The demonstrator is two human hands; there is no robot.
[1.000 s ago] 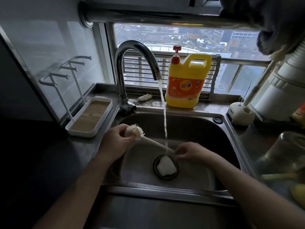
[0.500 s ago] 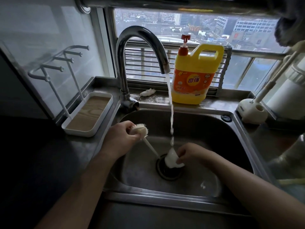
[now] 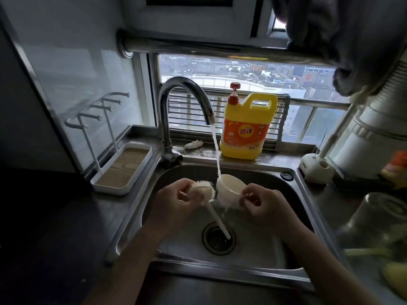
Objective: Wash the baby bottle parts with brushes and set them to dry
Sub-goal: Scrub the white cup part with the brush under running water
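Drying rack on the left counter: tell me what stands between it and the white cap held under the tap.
The left hand, gripping the brush, sits directly between the white cap in the right hand and the drying rack. The faucet base stands just behind that path. Nothing else visible intervenes.

Yellow detergent jug (image 3: 246, 130) upright at centre; grey cloth (image 3: 343, 40) hanging upper right; glass jar (image 3: 378, 219) at right edge.
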